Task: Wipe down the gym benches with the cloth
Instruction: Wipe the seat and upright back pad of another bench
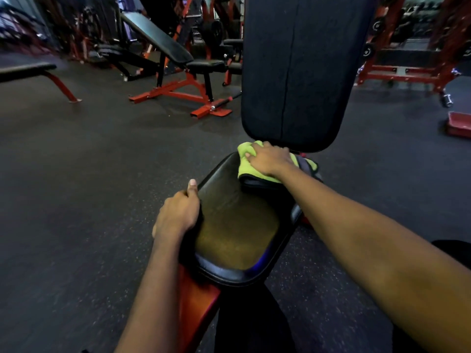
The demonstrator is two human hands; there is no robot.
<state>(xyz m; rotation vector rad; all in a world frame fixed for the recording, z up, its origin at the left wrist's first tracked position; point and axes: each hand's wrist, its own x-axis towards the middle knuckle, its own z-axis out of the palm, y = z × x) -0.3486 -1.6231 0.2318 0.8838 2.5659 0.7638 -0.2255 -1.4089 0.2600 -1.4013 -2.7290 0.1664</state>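
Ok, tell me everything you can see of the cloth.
The cloth is lime green on top, with a grey layer showing along its near and right edges; it looks soft, like microfibre. Folded and a little bunched, it lies on the far end of the black seat pad, just under the lower edge of the upright back pad. The right hand presses on its middle and hides much of it. The left hand grips the seat pad's side, apart from it.

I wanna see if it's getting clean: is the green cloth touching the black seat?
Touching. The head view shows the right hand pressing the green cloth flat onto the seat, at its far end.
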